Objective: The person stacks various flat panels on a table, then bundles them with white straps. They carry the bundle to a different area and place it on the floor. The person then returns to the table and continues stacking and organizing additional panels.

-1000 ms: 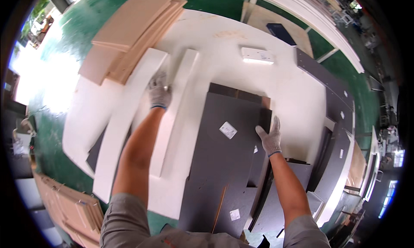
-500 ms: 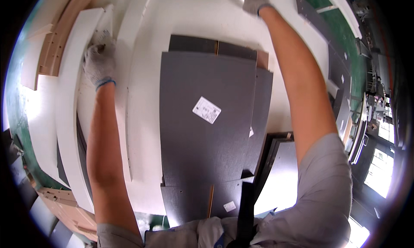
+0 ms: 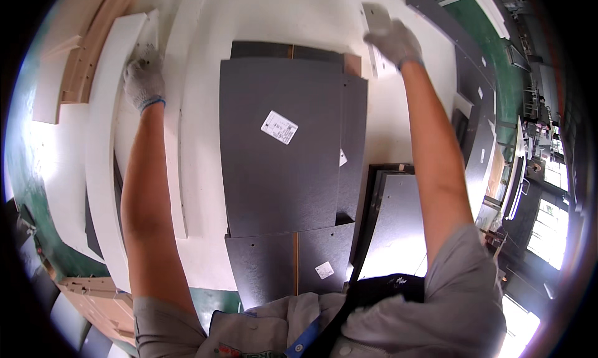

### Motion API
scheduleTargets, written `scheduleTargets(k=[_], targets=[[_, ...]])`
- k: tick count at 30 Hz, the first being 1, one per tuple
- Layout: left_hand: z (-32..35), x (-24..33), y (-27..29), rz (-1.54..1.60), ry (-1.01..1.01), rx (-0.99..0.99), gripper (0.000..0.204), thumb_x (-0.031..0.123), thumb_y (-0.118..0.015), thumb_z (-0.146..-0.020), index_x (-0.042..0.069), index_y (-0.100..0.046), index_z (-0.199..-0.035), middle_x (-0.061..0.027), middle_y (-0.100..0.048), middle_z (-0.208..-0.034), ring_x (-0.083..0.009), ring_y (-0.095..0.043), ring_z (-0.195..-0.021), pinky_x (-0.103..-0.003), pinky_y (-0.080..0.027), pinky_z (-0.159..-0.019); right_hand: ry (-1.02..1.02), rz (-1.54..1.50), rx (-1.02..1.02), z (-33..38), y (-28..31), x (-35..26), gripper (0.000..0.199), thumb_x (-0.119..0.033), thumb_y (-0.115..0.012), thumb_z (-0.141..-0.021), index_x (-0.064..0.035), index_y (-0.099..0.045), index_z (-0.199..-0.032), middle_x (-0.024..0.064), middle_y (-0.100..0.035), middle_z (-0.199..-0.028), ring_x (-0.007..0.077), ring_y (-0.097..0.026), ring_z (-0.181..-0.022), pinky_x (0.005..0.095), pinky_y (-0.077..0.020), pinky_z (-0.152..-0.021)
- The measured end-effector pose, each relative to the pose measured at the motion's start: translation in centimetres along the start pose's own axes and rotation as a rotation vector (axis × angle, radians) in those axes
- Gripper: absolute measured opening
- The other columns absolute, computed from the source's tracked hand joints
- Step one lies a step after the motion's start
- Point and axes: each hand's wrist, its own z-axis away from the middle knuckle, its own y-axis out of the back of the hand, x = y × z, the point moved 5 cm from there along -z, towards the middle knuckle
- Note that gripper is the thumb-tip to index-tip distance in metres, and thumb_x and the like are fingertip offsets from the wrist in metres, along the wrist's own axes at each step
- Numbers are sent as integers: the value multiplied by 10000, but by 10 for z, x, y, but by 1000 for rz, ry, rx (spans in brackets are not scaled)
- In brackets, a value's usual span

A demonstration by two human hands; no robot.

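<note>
My left hand, in a knitted grey-white glove, is closed among the white boards on the left. What its curled fingers hold is hidden; a short white piece with small dark marks shows just beyond them. A long white board runs to the left of this hand, and a narrower white strip to its right. My right hand, gloved likewise, grips a short white strip with holes at the far right of the white surface. The strip shows on both sides of the fingers.
Stacked dark grey panels with white labels lie in the middle. More dark panels lean at the near right, and others line the right edge. Wood-brown boards lie at the far left, cardboard-coloured ones at the near left.
My right hand has come nearer and slightly right with the white strip, which now shows more fully. The left hand stays among the white boards. The view has shifted a little.
</note>
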Motion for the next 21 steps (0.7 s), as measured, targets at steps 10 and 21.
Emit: scheduleTargets(k=[10, 21], targets=[[35, 47, 99, 523, 236, -343, 539, 443, -844, -818, -45, -750, -1027, -170, -744, -866, -260, -691, -806, -406, -551, -781, -184, -279, -116, 173, -20, 8, 964, -737, -631, -902, 82, -533, -1399, 311, -632, -1338, 423, -644, -1243, 463, -531, -1064], [384, 202, 222, 535, -497, -517, 538, 325, -892, -793, -9, -646, -1135, -182, -607, -1280, -388, -611, -1218, -477, -534, -1024, -47, -829, -283, 325, 20, 33, 385, -274, -679, -891, 88, -684, -1022, 253, -709, -952, 336, -692, -865, 431, -552, -832]])
